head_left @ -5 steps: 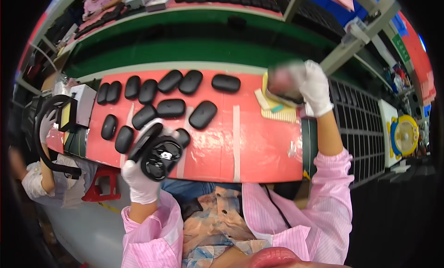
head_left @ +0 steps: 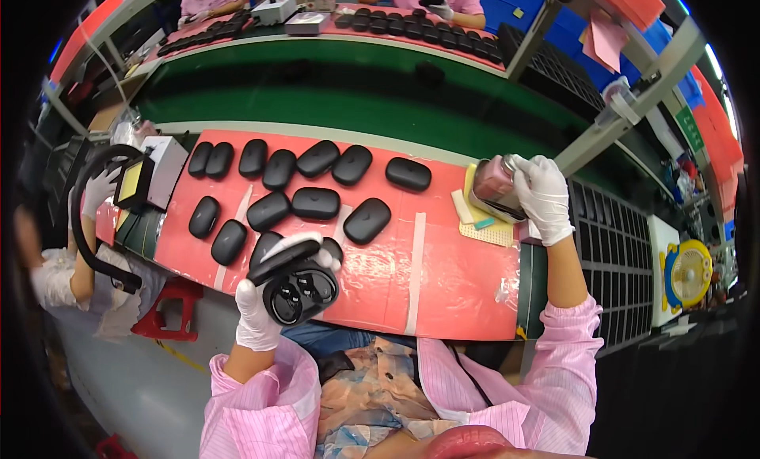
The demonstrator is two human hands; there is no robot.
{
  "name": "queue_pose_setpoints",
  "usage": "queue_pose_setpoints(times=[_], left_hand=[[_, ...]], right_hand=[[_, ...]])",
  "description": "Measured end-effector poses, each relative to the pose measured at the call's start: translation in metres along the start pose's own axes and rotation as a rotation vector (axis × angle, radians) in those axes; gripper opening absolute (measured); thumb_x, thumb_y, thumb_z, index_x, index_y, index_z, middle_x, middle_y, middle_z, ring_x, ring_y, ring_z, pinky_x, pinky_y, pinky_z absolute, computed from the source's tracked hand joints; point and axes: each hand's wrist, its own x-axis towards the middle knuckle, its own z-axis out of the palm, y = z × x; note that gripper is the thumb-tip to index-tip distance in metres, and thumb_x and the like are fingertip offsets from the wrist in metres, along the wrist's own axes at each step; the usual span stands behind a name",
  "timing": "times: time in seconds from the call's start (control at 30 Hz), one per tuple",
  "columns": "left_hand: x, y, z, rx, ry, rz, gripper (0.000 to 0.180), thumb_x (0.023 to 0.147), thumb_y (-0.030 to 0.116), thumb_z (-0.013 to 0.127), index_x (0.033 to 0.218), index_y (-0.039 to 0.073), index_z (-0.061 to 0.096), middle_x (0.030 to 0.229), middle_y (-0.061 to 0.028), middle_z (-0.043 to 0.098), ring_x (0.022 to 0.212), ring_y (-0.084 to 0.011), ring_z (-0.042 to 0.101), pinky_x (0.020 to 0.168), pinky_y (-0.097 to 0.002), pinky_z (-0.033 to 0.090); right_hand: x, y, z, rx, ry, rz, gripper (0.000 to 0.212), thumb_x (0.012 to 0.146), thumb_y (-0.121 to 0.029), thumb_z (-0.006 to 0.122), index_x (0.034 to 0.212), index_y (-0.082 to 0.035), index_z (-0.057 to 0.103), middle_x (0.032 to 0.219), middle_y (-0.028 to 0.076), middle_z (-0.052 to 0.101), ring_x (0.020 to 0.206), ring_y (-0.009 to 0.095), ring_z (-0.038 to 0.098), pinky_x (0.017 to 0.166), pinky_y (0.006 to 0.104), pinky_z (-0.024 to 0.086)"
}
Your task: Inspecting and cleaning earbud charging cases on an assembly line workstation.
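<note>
My left hand (head_left: 257,316), in a white glove, holds an opened black earbud case (head_left: 301,294) above the near edge of the pink mat. Its lid is tilted up, and two glossy black earbuds sit inside. At the right, my gloved right hand (head_left: 545,198) is closed at the upper rim of a small container (head_left: 497,188) with pinkish contents. A small greyish piece shows by the fingertips, too hidden to name. The container stands on a yellow pad (head_left: 492,234). Several closed black cases (head_left: 315,203) lie on the mat left of it.
A pale strip (head_left: 461,207) and a teal piece (head_left: 484,223) lie beside the container. A black grid tray (head_left: 609,253) and a yellow-blue fan (head_left: 689,275) are to the right. A co-worker's gloved hand (head_left: 99,191) is at left, near a grey box (head_left: 165,170).
The whole view has shifted, so the bench sits lower in it. The opened case has moved right and turned in my left hand. My right hand stays at the container.
</note>
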Motion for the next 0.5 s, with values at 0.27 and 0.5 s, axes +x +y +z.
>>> queue_pose_setpoints(times=[0.27,0.5], left_hand=[[-0.102,0.017,-0.151,-0.151,-0.140,-0.257,0.098,0.067,0.052,0.074,0.131,-0.016,0.045,0.117,-0.0297,0.060,0.108,-0.0352,0.063,0.096,-0.0419,0.049],[-0.127,0.015,-0.302,-0.777,1.095,0.065,0.062,0.082,0.061,0.065,0.107,0.004,0.060,0.101,-0.0179,0.061,0.092,-0.0353,0.056,0.088,-0.0505,0.049]], right_hand=[[-0.037,-0.104,0.018,0.619,0.106,-0.056,0.018,0.084,0.005,0.061,0.099,-0.003,0.068,0.090,0.011,0.063,0.087,0.025,0.060,0.080,0.0340,0.046],[-0.119,-0.184,0.072,0.729,0.009,0.041,0.028,0.081,0.012,0.057,0.104,0.000,0.068,0.092,0.010,0.062,0.083,0.021,0.059,0.074,0.0307,0.047]])
